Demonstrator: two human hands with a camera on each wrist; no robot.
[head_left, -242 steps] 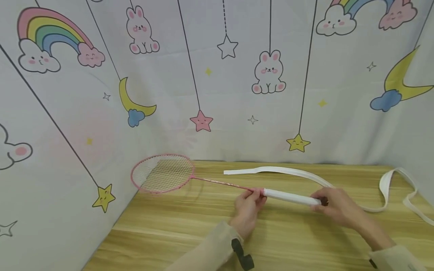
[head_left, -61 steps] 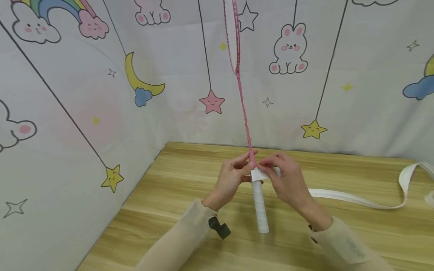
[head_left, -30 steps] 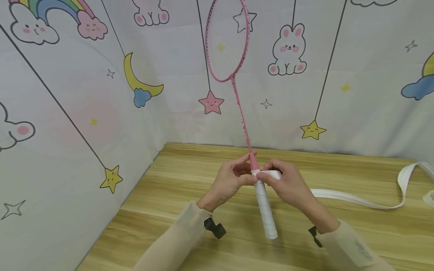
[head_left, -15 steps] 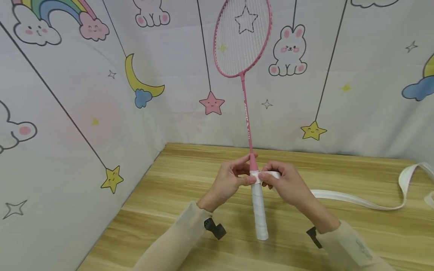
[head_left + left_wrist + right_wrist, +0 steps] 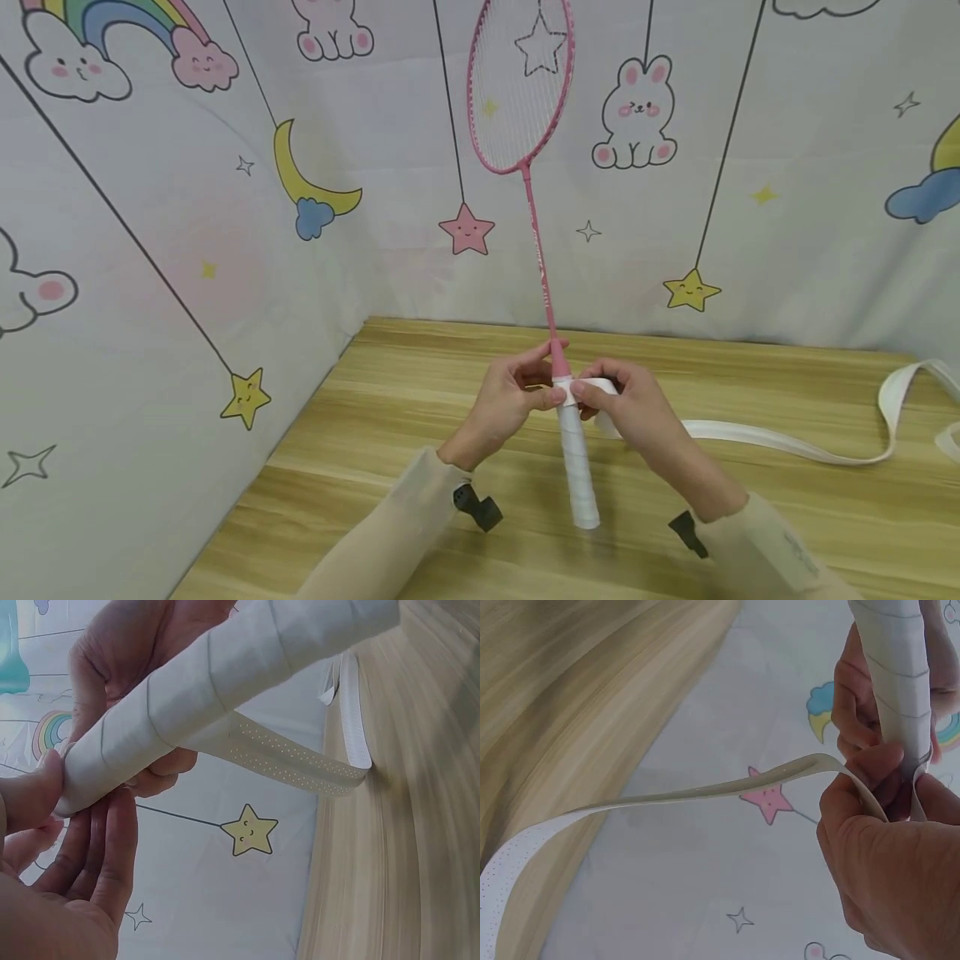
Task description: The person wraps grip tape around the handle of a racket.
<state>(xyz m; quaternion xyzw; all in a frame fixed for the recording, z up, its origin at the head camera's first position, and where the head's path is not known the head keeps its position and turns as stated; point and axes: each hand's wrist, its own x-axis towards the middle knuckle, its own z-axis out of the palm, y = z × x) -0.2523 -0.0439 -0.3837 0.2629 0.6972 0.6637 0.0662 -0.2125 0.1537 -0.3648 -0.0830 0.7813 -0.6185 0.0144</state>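
Wooden table (image 5: 322,450), white tape (image 5: 787,443) on it.
Streaky yellow-brown grain; tape trails loosely over the right part, curving and twisting at far right.

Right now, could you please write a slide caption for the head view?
Left grip holds a pink racket over a wooden table; right grip pinches white tape at its handle.

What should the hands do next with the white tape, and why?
I think the right hand should wind the white tape round the top of the handle, pulling gently. The left hand pinches the handle there, just below the pink cone; the right hand pinches the tape close by, and a loose stretch trails over the table.
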